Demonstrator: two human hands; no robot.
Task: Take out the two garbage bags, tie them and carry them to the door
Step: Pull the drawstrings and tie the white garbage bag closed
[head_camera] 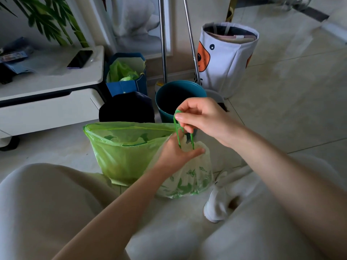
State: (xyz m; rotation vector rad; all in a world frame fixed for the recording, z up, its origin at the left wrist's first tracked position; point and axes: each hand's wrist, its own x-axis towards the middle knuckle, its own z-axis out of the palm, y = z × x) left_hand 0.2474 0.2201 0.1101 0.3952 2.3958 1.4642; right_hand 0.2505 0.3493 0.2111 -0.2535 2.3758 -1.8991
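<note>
Setting: tiled floor [281,102], seen from above by a person crouching, pale trousers at 7 and 5 o'clock of the view.
Pale garbage bag [189,177]: whitish, translucent, green scraps showing through; stands on the floor at centre, its neck gathered shut.
Green garbage bag [122,154]: stands on the floor at 9 o'clock of the pale one, touching it; mouth wide, drawstring hem slack around the rim.
Left hand [174,154]: fingers curled round the gathered neck of the pale bag, gripping it from the 9 o'clock side.
Green drawstring [177,126]: two thin strands rising from the pale bag's neck toward 12 o'clock.
Right hand [201,117]: directly above the left hand; thumb and fingers pinch the drawstring loop, pulled taut.
Teal bin [163,98]: round, dark inside, at 12 o'clock of the bags, just behind the right hand.
Dark bin [127,107]: at 9 o'clock of the teal one, just beside it.
Blue paper bag [127,87]: behind the dark bin, green plastic inside.
White fabric basket [225,61]: printed orange animal face, at 1 o'clock of the teal bin.
Metal poles [163,44]: two, upright, between paper bag and basket.
White cabinet [50,79]: at 10 o'clock; a dark phone [79,59] lies on top.
White shoe [216,205]: at 5 o'clock of the pale bag.
</note>
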